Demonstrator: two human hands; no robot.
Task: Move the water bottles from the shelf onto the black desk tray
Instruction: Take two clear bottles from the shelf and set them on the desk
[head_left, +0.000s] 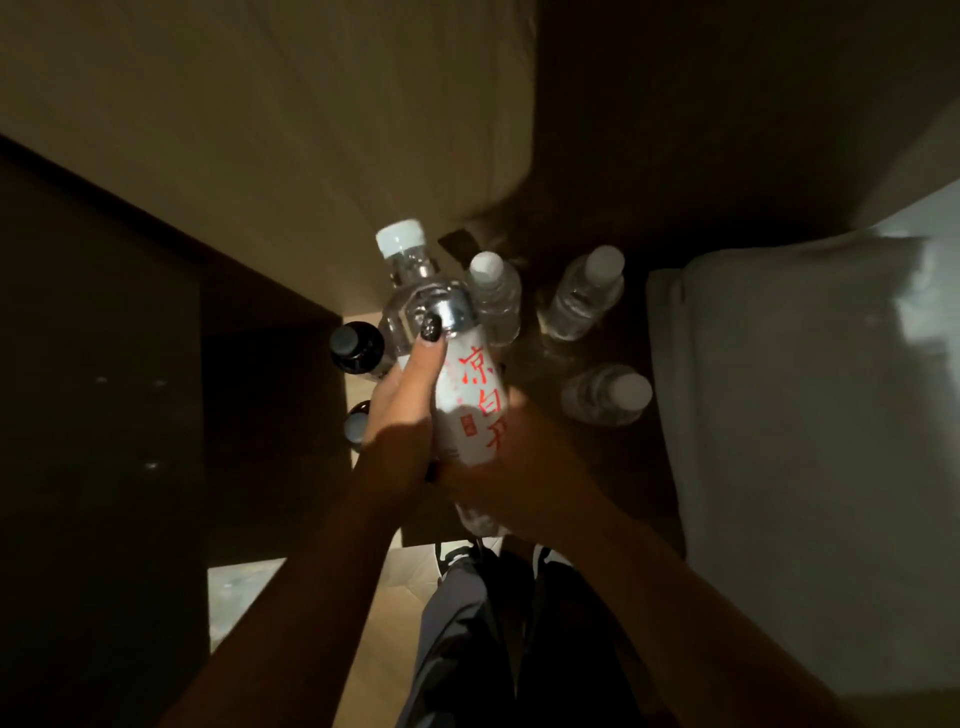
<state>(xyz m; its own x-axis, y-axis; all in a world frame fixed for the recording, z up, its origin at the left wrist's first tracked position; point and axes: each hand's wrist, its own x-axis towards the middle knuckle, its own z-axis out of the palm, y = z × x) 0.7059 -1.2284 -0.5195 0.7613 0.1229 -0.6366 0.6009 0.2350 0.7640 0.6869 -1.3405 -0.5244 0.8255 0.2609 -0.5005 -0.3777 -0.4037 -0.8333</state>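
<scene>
A clear water bottle (457, 364) with a white cap and a white label with red characters is held in the middle of the head view, tilted with its cap away from me. My left hand (405, 415) wraps its left side, thumb along the label. My right hand (524, 467) grips its lower end from the right. Three smaller clear bottles with white caps stand on the dark shelf surface (639, 467) behind: one (496, 296) just past the held bottle, one (584, 293) farther right, one (608, 395) nearer. No black tray is visible.
Two dark-capped bottles (358, 348) stand left of my left hand, the second (357, 428) mostly hidden. A pale wall panel (311, 156) rises behind. A white cloth-like surface (805, 415) lies at the right. Dark furniture (104, 415) fills the left. My legs and shoes (483, 623) are below.
</scene>
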